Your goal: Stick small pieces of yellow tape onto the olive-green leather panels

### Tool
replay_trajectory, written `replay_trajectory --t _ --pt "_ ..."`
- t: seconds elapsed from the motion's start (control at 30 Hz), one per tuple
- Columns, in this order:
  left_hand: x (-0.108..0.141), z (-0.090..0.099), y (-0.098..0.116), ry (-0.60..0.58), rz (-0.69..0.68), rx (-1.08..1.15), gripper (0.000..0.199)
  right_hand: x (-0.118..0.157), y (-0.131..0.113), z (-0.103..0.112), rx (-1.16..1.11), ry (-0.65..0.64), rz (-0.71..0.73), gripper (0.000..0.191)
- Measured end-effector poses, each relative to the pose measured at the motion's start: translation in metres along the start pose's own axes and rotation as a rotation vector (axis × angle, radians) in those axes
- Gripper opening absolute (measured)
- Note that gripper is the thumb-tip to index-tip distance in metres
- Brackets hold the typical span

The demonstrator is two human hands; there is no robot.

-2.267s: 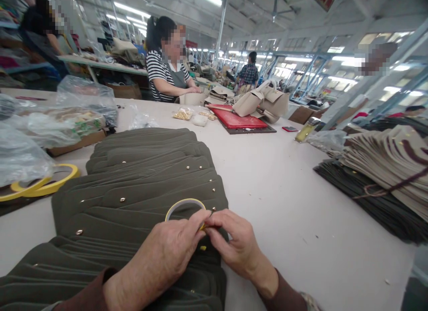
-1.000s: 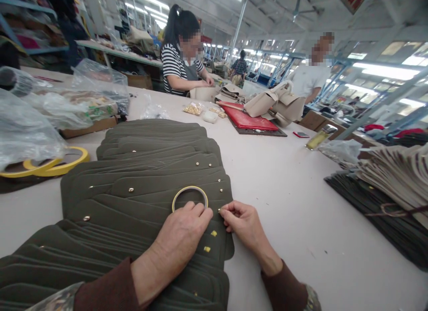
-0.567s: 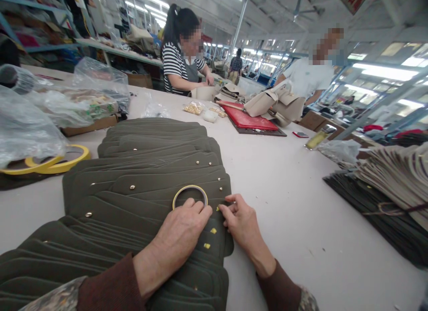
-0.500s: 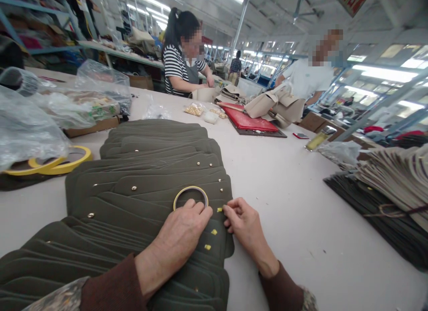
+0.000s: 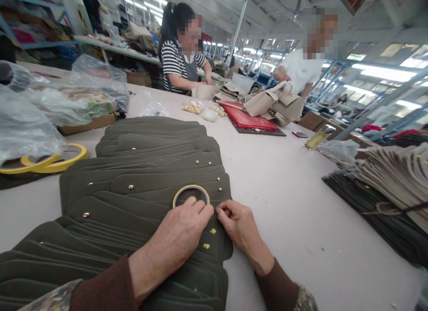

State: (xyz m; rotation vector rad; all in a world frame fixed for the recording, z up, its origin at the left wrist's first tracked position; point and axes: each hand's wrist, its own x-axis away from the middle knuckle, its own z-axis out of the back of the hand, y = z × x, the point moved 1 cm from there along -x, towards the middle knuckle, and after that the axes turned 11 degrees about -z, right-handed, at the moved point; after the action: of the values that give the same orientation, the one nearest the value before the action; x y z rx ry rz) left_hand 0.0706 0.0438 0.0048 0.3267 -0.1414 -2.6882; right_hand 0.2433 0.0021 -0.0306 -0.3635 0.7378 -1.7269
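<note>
Dark green flat pieces lie overlapped in a long row on the pale table, with small metal studs on several of them. My left hand rests over them, its fingers closed on a thin yellow tape roll that stands up behind the knuckles. Close to its fingertips, at the right edge of the pieces, my right hand is pinched; whatever is between finger and thumb is too small to make out. Two yellow tape bits stick to the piece below the hands.
Larger yellow tape rolls and plastic bags lie at left. Behind are bags of small gold parts, a red board and beige bags. Bundled pieces lie at right. Two people stand across the table.
My right hand has moved slightly left, nearer my left fingertips. The uppermost yellow tape bit beside it no longer shows. The person in white has shifted a little left.
</note>
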Motion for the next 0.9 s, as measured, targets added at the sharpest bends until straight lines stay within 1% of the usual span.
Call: replay_trajectory --t 0.13,0.17,0.2,0.23,0.3,0.33,0.37,0.43,0.47,0.53,0.6,0.73,0.8,0.9 --pt "0.003 0.000 -0.003 0.123 -0.011 0.019 0.019 0.002 0.003 0.014 -0.050 -0.211 -0.025 0.014" --pt "0.004 -0.002 -0.004 0.161 -0.025 0.037 0.020 0.003 0.004 0.017 -0.068 -0.250 -0.025 0.015" --pt "0.005 -0.004 -0.005 0.202 -0.045 0.059 0.021 0.004 0.004 0.019 -0.096 -0.263 -0.028 0.015" --pt "0.006 -0.006 -0.005 0.242 -0.070 0.084 0.022 0.005 0.004 0.021 -0.136 -0.244 -0.035 0.015" --pt "0.008 -0.011 -0.004 0.314 -0.120 0.128 0.023 0.007 0.002 0.023 -0.248 -0.144 -0.034 0.014" --pt "0.009 -0.014 -0.004 0.334 -0.138 0.139 0.025 0.008 -0.001 0.023 -0.302 -0.091 -0.011 0.013" --pt "0.009 -0.016 -0.003 0.340 -0.151 0.140 0.028 0.010 -0.003 0.024 -0.345 -0.053 0.032 0.014" --pt "0.010 -0.019 -0.003 0.316 -0.151 0.132 0.036 0.013 -0.010 0.023 -0.382 -0.026 0.158 0.015" --pt "0.010 -0.020 -0.003 0.296 -0.140 0.126 0.039 0.014 -0.013 0.023 -0.380 -0.021 0.217 0.016" --pt "0.009 -0.020 -0.002 0.264 -0.113 0.122 0.038 0.015 -0.017 0.022 -0.354 0.000 0.296 0.015" --pt "0.009 -0.020 -0.002 0.239 -0.102 0.129 0.033 0.016 -0.018 0.019 -0.316 0.027 0.340 0.013" --pt "0.008 -0.017 0.000 0.196 -0.108 0.129 0.022 0.016 -0.017 0.013 -0.202 0.118 0.418 0.015" --pt "0.007 -0.016 -0.001 0.207 -0.117 0.137 0.017 0.017 -0.017 0.011 -0.150 0.170 0.442 0.016" --pt "0.005 -0.016 -0.002 0.284 -0.139 0.154 0.018 0.020 -0.019 0.010 -0.146 0.246 0.424 0.015"
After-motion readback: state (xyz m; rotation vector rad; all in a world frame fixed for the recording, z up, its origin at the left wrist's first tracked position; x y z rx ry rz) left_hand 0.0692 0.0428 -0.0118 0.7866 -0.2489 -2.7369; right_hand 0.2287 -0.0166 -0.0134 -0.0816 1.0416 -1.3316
